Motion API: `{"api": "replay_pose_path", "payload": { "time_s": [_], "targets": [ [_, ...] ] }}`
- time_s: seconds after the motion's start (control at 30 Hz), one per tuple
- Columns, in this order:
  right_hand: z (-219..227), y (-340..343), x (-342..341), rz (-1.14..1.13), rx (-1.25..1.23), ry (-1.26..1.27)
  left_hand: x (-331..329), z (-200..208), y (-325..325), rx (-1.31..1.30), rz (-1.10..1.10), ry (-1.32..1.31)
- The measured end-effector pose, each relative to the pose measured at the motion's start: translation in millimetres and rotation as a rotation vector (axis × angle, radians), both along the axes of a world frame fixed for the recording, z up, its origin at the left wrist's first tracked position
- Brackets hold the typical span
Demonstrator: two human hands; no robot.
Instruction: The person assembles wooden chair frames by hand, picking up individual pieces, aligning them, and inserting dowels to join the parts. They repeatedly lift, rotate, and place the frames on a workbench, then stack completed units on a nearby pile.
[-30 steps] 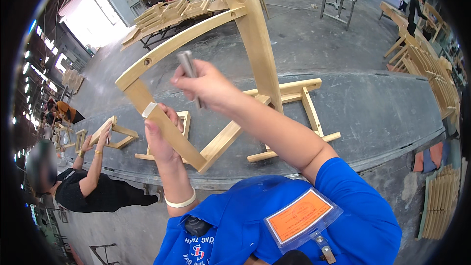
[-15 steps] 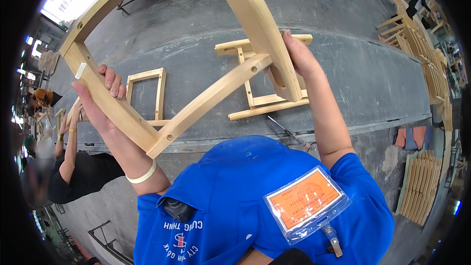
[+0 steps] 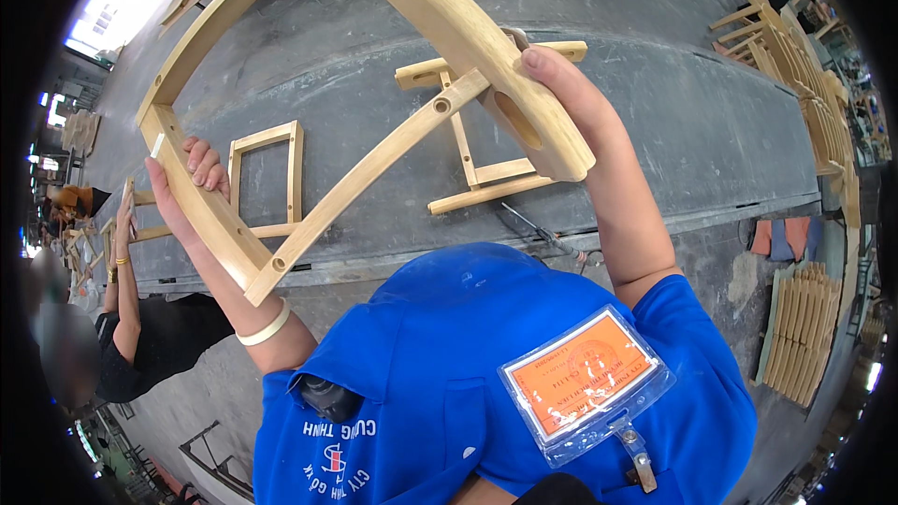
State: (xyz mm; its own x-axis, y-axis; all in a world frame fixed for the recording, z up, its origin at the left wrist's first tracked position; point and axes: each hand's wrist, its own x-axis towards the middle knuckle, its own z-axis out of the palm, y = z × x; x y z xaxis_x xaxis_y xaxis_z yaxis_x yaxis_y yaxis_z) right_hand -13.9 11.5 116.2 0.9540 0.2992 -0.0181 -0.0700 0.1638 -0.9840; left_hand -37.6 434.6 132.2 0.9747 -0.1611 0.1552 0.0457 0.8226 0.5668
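Both my hands hold up a pale wooden frame [image 3: 360, 173], tilted above the grey bench. It has curved rails with round holes, and a long slot shows near the end of its thick right-hand piece. My left hand [image 3: 192, 187] is closed round the left rail, its thumb by a small white strip [image 3: 157, 145]. My right hand [image 3: 566, 84] grips the thick piece near its slotted end, thumb on top, the other fingers mostly hidden behind the wood. On the bench below lie a smaller wooden frame [image 3: 296, 173] at left and another wooden frame [image 3: 454, 198] at right.
The grey bench [image 3: 683, 150] runs across in front of me. A thin tool with a cord [image 3: 538, 229] lies at its near edge. Stacked wooden parts [image 3: 800, 332] and hanging cloths [image 3: 784, 238] are at right. A co-worker in black [image 3: 164, 337] works at left.
The held frame has turned and shifted, its right end lowering and moving slightly right, with the slot now facing more toward me. Both hands keep their hold.
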Motion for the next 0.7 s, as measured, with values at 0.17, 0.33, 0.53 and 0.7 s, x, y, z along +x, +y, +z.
{"api": "replay_pose_path", "payload": {
  "time_s": [0.17, 0.33, 0.53, 0.7],
  "targets": [
    [-12.3, 9.6, 6.1, 0.033, 0.020, 0.188, -6.3, 16.2, 6.0, 0.049, 0.045, 0.002],
    [-25.0, 27.6, -8.6, -0.070, 0.118, 0.334, -9.2, 30.4, 8.6, 0.025, 0.142, -0.064],
    [-25.9, 43.1, -21.3, -0.015, 0.243, 0.369, -3.5, 59.0, 18.4, -0.014, 0.077, -0.112],
    [-25.4, 47.1, -21.0, 0.027, 0.305, 0.440, -6.0, 69.6, 19.1, 0.010, 0.085, -0.122]
  ]
}}
